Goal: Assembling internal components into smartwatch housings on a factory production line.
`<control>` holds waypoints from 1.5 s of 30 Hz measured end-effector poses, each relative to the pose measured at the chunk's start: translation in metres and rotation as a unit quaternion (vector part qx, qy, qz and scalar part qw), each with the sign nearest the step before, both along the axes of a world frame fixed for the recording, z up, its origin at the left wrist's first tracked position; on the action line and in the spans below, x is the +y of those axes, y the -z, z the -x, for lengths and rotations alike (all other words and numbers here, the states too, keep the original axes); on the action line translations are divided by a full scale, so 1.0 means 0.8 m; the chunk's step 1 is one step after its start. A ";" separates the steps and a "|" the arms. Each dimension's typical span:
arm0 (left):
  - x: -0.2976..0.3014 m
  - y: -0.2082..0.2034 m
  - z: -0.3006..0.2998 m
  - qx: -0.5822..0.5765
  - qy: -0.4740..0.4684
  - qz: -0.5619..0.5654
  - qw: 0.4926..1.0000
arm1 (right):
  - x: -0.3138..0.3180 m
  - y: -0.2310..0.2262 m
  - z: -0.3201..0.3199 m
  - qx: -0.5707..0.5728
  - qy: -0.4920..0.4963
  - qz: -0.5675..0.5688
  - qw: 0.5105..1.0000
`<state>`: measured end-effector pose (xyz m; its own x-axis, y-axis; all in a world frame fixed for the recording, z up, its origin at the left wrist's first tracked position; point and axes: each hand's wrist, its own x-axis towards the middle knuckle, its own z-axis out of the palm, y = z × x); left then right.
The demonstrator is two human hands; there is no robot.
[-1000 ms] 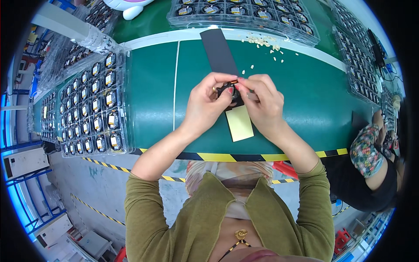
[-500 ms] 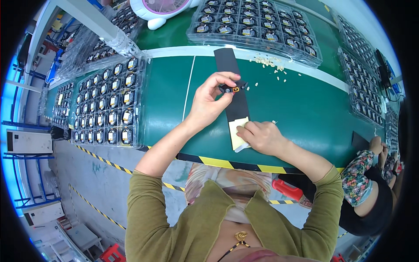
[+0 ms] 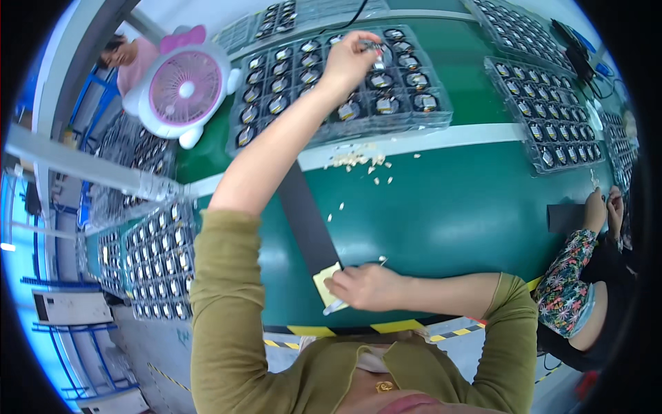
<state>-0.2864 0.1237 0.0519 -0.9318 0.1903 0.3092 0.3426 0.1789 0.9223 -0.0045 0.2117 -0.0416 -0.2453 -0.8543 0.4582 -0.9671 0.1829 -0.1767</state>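
Observation:
My left hand [image 3: 348, 65] reaches far forward over a clear plastic tray [image 3: 441, 114] of small round black components. Its fingers are pinched on one of these components [image 3: 379, 56], partly hidden by the fingertips, at a compartment of the tray. Near the table's front edge, my right hand [image 3: 369, 286] presses closed fingers on a pale yellow sheet [image 3: 324, 284]. This sheet lies on the near end of a long black strip [image 3: 303, 217]. A small whitish piece [image 3: 334, 307] pokes out below the fingers; its kind is unclear.
Small cream-coloured bits [image 3: 355, 159] are scattered on the green table [image 3: 427, 200]. A pink-and-white fan [image 3: 183, 90] stands at the far left. More filled trays [image 3: 162, 262] flank the table on both sides. A co-worker's hands [image 3: 596, 207] are at the right; another person [image 3: 127, 62] is behind the fan.
My left hand has moved from above the black strip forward to the far tray, carrying the component. My right hand stays at the yellow sheet. The whole view has shifted.

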 end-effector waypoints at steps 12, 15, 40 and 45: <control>-0.004 0.073 0.228 0.107 -0.213 0.283 0.929 | -0.004 0.006 0.007 -0.062 0.003 0.007 0.998; -0.020 0.066 0.247 0.057 -0.113 0.375 0.919 | -0.005 0.005 0.009 -0.068 -0.004 0.006 0.998; 0.052 -0.008 0.101 -0.256 0.109 -0.116 0.954 | 0.001 -0.004 0.004 -0.064 0.015 0.018 0.998; -0.073 -0.007 -0.111 -0.395 0.191 -0.273 0.856 | -0.001 -0.011 0.003 -0.028 -0.015 0.132 0.991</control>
<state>-0.1979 0.0651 0.0579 -0.7934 0.5559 -0.2480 -0.4886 -0.3386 0.8041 -0.0073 0.2110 -0.0329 -0.2528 -0.7143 0.6526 -0.9587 0.0938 -0.2687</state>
